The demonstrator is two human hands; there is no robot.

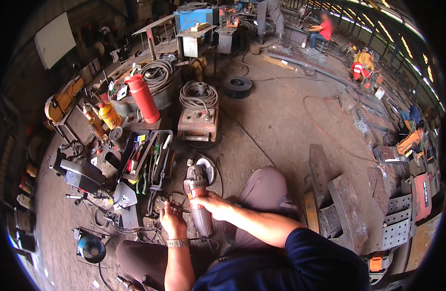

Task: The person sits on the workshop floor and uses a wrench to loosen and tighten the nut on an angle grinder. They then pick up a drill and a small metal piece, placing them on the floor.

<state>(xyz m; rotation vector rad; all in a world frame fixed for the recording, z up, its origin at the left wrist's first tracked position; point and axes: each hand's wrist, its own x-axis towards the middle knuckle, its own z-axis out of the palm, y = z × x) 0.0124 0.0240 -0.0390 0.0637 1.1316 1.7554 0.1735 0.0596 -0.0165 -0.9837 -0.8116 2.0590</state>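
Observation:
An angle grinder (201, 219) with a grey-brown body and a red band stands nearly upright before my knees, its metal head and round disc guard uppermost. Wrapped round the middle of its body is my right hand (214, 205). Just left of it, my left hand (174, 224), with a watch on the wrist, has its fingers pinched together. Something small and thin seems to be between those fingertips, too small to name. Beyond my hands, an open toolbox (170, 154) holds pliers, screwdrivers and other hand tools.
A chop saw (82, 174) stands left of the toolbox. Ahead sit a welding machine (199, 121) with coiled cable, a red flask (143, 101) and a yellow bottle (109, 115). Steel plates (348, 208) lie to my right. Cables cross the floor; several people work farther off.

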